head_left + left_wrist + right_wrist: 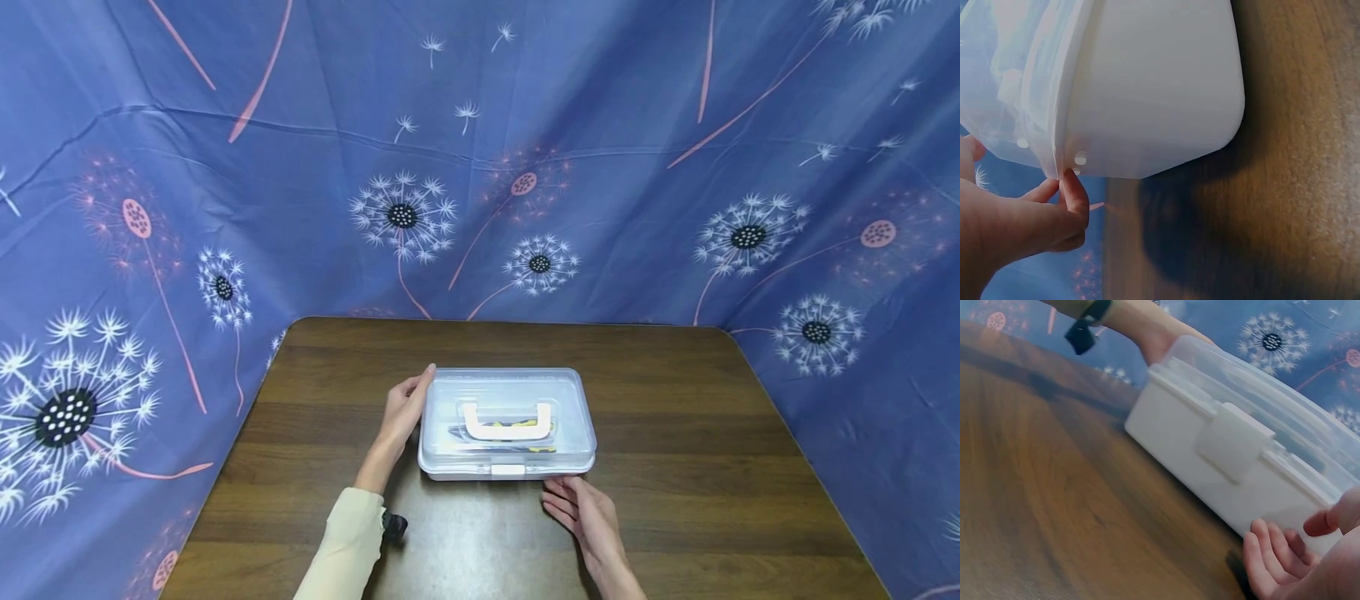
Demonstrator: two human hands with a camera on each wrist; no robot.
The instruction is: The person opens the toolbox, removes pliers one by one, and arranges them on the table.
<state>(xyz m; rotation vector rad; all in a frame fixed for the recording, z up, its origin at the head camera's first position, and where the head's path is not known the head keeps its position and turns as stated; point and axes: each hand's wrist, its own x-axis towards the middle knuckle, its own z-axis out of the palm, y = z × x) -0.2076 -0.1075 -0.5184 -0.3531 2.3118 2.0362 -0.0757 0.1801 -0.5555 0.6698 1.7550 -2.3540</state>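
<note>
A plastic storage box [502, 386] with a clear lid and a white base stands on the table, its lid down. On top lies a white carry handle [506, 432]; a white latch [507, 471] covers the middle of the front. Yellow and dark items show blurrily through the lid. My left hand [405, 408] is at the box's left end, and in the left wrist view its fingertips [1072, 187] grip the rim near the back corner. At the front right, my right hand [591, 515] has loosely bent fingers [1275, 553] against or very close to the front wall.
The brown wooden table [690, 467] extends around the box on every side. A blue cloth [480, 92] with dandelion prints hangs behind and along both sides. A black strap device [393, 526] sits on the left wrist.
</note>
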